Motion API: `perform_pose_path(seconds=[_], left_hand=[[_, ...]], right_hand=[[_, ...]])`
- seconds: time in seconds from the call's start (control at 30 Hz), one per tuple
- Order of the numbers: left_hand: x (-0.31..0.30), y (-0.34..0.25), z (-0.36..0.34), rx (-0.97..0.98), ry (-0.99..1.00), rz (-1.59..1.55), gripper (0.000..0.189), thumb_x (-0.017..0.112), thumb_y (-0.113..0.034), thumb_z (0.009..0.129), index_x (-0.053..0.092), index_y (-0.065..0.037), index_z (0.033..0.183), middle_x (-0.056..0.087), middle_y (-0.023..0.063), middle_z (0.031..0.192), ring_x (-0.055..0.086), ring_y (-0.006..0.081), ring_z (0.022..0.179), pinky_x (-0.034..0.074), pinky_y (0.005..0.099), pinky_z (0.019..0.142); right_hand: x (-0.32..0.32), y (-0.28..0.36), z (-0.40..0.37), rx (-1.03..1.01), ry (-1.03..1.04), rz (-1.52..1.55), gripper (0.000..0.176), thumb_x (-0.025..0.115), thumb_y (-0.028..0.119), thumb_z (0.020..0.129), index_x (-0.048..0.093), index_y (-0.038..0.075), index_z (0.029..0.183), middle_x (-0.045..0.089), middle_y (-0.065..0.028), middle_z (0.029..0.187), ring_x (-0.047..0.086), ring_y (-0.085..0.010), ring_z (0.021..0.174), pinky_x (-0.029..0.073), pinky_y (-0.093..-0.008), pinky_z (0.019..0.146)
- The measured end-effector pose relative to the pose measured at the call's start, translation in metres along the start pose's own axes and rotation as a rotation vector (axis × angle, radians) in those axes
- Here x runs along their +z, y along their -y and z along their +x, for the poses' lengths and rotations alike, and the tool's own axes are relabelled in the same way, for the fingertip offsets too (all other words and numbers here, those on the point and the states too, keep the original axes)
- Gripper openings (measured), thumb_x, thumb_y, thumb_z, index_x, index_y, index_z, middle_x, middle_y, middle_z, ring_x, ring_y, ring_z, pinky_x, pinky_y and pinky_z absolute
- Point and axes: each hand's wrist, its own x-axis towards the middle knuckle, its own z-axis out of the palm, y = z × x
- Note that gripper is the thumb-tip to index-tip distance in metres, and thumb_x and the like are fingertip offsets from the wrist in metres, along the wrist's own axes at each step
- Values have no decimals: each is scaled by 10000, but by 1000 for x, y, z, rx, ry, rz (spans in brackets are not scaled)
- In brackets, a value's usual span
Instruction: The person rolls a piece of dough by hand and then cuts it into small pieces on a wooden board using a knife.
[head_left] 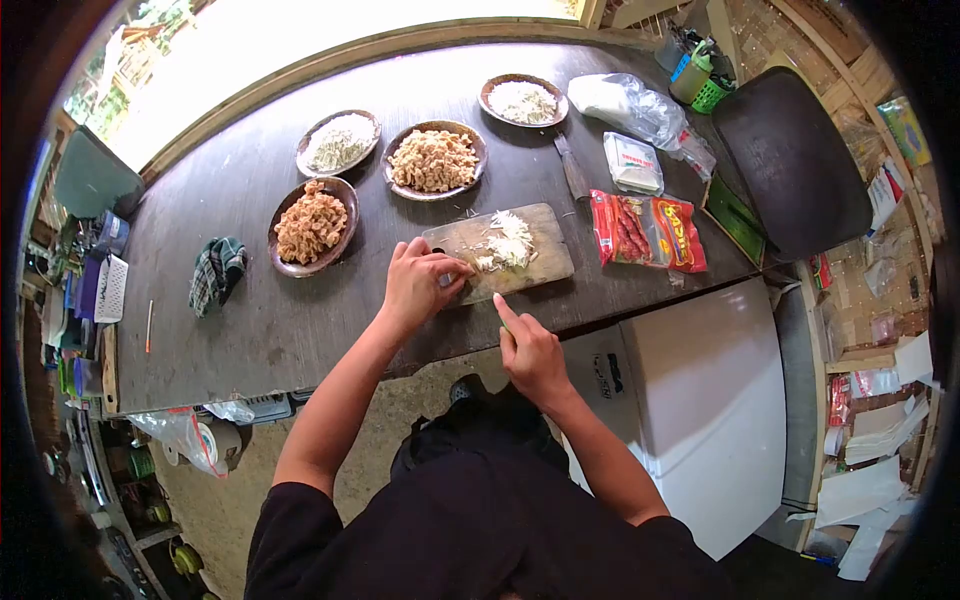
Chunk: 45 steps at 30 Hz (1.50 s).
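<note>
A worn wooden cutting board [552, 262] lies near the table's front edge, with a pile of thin white shredded strips [510, 238] on it. My left hand [415, 285] rests over the board's left end, its fingertips pinched together; whatever they hold is hidden. Just off the board's front edge, my right hand [532, 355] is closed with the index finger stretched forward. A greenish sliver of handle shows in its grip, seemingly a knife, its blade hardly visible.
Behind the board stand bowls of brown chunks [433, 161] [310, 228] and white shreds [342, 141] [522, 101]. To the right lie a red food packet [648, 232], a white packet [633, 163] and a dark flat tool [571, 168]. A checked cloth [217, 272] lies left.
</note>
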Motion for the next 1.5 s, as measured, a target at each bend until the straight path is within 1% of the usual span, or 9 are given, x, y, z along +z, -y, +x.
perform_pose_path(seconds=[0.33,0.47,0.53,0.63,0.73,0.83,1.07,1.2,1.5], left_hand=[[4,5,0,26,-18,-32,117,834,-263,761,822,-208,863,779,-80,923,571,177,908,441,332,829],[2,3,1,3,-15,-30,107,837,-272,767,823,-220,859,775,-69,879,577,176,887,439,332,822],[1,2,2,-4,-23,-27,103,836,-276,770,823,-226,860,773,-68,862,580,175,879,437,331,818],[0,2,3,-26,0,-20,94,833,-287,779,823,-235,856,770,-74,841,582,172,869,431,327,810],[0,2,2,-26,2,-17,95,831,-292,778,816,-230,848,770,-79,849,583,170,872,426,328,814],[0,3,1,-16,9,9,102,834,-298,773,809,-223,838,771,-83,857,581,172,870,423,331,825],[1,5,1,-9,-1,-3,130,853,-281,750,813,-235,865,760,-88,831,590,167,848,423,332,822],[0,3,1,-30,22,-1,98,824,-305,793,815,-235,861,764,-90,838,585,165,877,417,330,833],[2,3,0,-27,-13,-16,99,825,-315,790,812,-233,843,763,-82,832,591,167,877,423,335,823]], right_hand=[[2,-1,-9,-25,34,7,552,616,81,949,561,164,1492,579,-165,817,627,-398,735,507,-500,667],[6,-1,-2,-12,12,-27,536,611,84,951,571,156,1481,584,-166,817,627,-401,733,508,-501,660],[5,-3,2,-43,17,-34,532,584,116,974,545,151,1503,583,-160,820,651,-405,699,534,-514,631],[1,-2,0,5,-2,-12,530,612,84,950,580,161,1473,588,-160,811,629,-399,728,511,-495,654],[0,-4,-7,-73,-13,-6,534,595,118,971,551,151,1502,569,-160,804,640,-397,683,529,-506,622],[1,-3,-10,-75,6,7,542,596,120,972,542,157,1511,563,-160,797,632,-398,671,528,-506,619],[8,-3,-3,-53,24,-26,547,596,120,972,534,165,1514,582,-168,820,648,-411,700,535,-525,635],[7,-2,0,-7,8,-3,550,606,77,947,565,165,1487,570,-169,805,626,-400,728,507,-498,660],[-2,3,-7,-25,35,40,559,608,78,946,555,158,1496,575,-169,803,622,-399,729,506,-495,664]])
